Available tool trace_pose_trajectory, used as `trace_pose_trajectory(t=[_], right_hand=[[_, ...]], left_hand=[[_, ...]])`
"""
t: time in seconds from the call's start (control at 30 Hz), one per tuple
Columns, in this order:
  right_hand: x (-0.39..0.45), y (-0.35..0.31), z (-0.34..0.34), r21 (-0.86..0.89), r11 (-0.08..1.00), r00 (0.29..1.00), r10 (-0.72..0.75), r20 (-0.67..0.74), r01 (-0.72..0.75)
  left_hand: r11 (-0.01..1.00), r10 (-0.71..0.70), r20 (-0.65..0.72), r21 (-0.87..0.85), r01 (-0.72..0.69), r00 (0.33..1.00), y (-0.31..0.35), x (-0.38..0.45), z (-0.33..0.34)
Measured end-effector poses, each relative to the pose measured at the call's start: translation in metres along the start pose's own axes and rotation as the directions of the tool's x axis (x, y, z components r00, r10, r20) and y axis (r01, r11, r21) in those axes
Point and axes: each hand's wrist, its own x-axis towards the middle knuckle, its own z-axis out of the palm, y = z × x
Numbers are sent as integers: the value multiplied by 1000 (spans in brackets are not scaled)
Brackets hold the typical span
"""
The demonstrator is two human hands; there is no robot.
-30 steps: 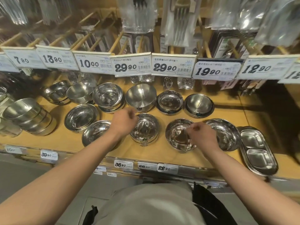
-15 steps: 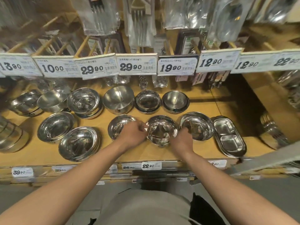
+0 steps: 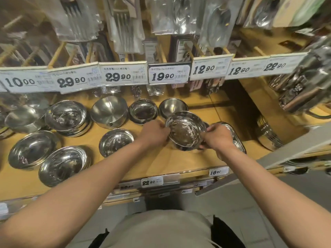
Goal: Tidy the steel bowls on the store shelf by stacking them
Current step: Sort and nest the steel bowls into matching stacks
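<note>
Hands grasp steel bowl (image 3: 185, 130) at store shelf (image 3: 179, 161).
Left hand (image 3: 152, 134) and right hand (image 3: 219, 137) pinch opposite rims, beside the divided tray (image 3: 239, 142).

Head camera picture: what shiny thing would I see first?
The shiny steel bowl in the middle, gripped by the left hand and right hand above the wooden shelf. Next, the white price tags hanging in a row above the bowls.

Bare shelf board (image 3: 179, 160) open in front of held bowl (image 3: 185, 130) | blocked left by small bowl (image 3: 115, 142) | crowded behind by back-row bowls (image 3: 143, 110) | hemmed right by divided tray (image 3: 237, 140)
</note>
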Motion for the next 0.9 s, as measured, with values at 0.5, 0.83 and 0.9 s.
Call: trace_pose_trajectory(t=[0.5,0.83,0.9], right_hand=[[53,45,-30,-41,997,990,68,125,-64],[50,48,-20,24,993,992,116,51,-117],[46,50,-15,58,992,993,109,33,-111]], left_hand=[[977,33,96,208,-52,995,45,92,58],[968,133,198,185,-170,971,41,102,55],[973,103,254,175,-151,962,42,103,54]])
